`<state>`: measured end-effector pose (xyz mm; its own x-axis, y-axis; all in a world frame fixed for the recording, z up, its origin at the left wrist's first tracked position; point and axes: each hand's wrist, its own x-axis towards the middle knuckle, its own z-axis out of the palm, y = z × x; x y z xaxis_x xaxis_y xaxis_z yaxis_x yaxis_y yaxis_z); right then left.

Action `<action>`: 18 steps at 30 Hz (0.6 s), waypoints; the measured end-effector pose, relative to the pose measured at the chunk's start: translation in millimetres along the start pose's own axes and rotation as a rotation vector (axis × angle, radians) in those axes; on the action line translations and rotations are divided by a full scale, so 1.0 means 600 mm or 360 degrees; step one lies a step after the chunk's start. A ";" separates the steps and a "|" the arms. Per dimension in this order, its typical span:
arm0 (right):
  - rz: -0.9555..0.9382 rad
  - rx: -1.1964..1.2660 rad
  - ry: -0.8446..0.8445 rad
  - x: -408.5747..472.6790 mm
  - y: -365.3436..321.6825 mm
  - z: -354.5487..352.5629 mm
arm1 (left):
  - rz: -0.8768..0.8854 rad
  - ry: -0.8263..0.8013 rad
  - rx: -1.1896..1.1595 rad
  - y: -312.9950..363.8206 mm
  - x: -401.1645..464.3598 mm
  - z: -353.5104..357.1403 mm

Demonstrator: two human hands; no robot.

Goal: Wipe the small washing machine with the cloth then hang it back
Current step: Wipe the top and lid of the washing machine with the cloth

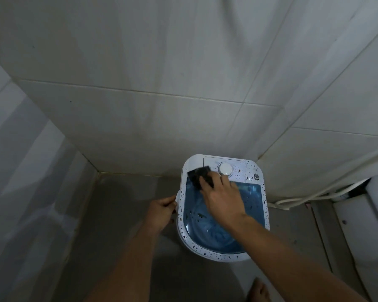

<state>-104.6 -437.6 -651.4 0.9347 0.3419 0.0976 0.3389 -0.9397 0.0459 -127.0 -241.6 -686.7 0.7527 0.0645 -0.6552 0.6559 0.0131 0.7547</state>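
A small white washing machine (258,194) with a blue see-through lid stands on the floor against the tiled wall; dark specks dot its white rim. My right hand (224,199) presses a dark cloth (199,176) onto the top's far left corner, beside the round white dial (225,168). My left hand (162,211) grips the machine's left side at a small side handle.
Tiled walls close in behind and on the left. A white hose or cable (303,198) runs along the floor to the right of the machine. A white fixture (362,225) stands at the far right. My bare foot (259,290) shows at the bottom.
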 end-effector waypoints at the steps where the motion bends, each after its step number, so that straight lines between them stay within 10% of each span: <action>1: 0.0062 -0.0048 -0.0007 0.025 0.012 -0.003 | -0.0003 0.0002 0.0005 0.000 0.001 0.000; 5: 0.0500 0.0011 -0.0104 0.117 0.009 -0.026 | -0.0001 0.0032 0.0062 -0.003 0.001 0.000; 10: -0.0474 -0.0081 -0.0220 0.102 -0.034 -0.022 | 0.0015 0.0011 0.0135 -0.003 0.001 -0.003; 15: 0.0179 -0.0050 -0.0250 0.178 0.000 -0.047 | 0.0024 0.0016 0.0149 -0.003 -0.001 -0.003; 18: -0.0066 -0.0116 -0.0304 0.151 -0.052 -0.050 | 0.0012 0.0005 0.0150 -0.002 -0.002 -0.002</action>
<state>-33.7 -377.3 -614.0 0.9257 0.3659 -0.0956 0.3756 -0.9192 0.1184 -128.6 -240.2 -686.8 0.7576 0.0676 -0.6492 0.6527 -0.0815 0.7532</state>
